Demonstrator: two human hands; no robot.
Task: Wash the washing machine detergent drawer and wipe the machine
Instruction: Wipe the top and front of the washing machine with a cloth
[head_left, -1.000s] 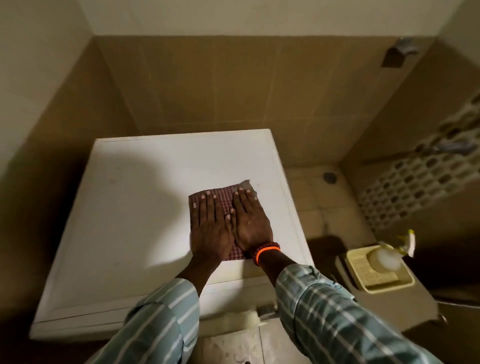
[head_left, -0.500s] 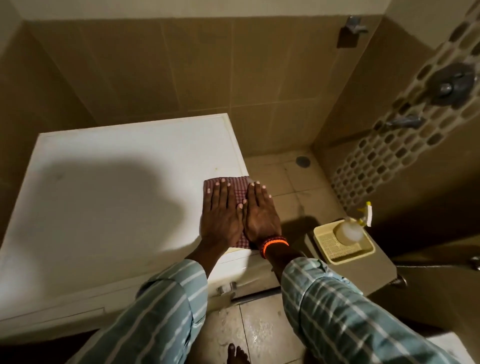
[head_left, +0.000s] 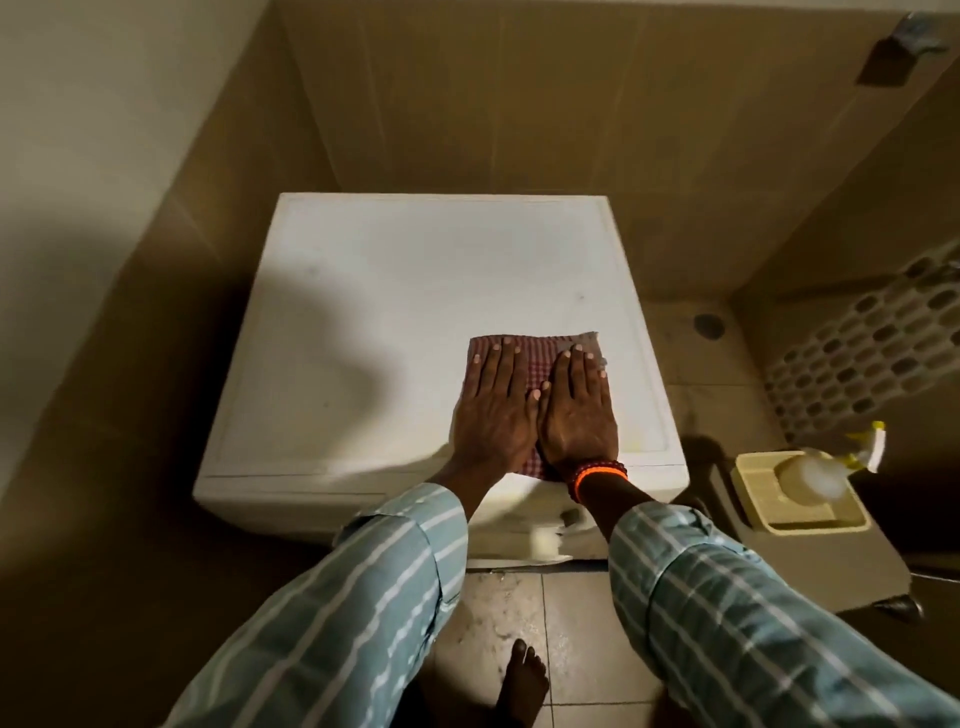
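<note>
White washing machine (head_left: 395, 322) in a tiled corner, flat lid faintly smudged, a raised rim round its top. Red-checked cloth (head_left: 537, 364) spread on the lid's near right part, its near end reaching the front edge. Left hand (head_left: 493, 410) and right hand (head_left: 576, 410) both flat and fully spread, palms down side by side on the cloth, pressing rather than gripping; thumbs touching in the middle. Orange bead bracelet (head_left: 597, 475) on the right wrist.

Most of the cloth hidden under the palms; only its far strip and a sliver between the thumbs visible. Machine front blurred and partly covered by striped sleeves (head_left: 363, 597); drawer not made out. Spray bottle (head_left: 815, 475) in a yellow tray (head_left: 763, 499) to the right, blurred, standing on a grey surface.

Cloth near the lid's right rim; broad bare lid to the left and beyond. Bare foot (head_left: 522, 680) on wet floor tiles (head_left: 571, 623) below.
</note>
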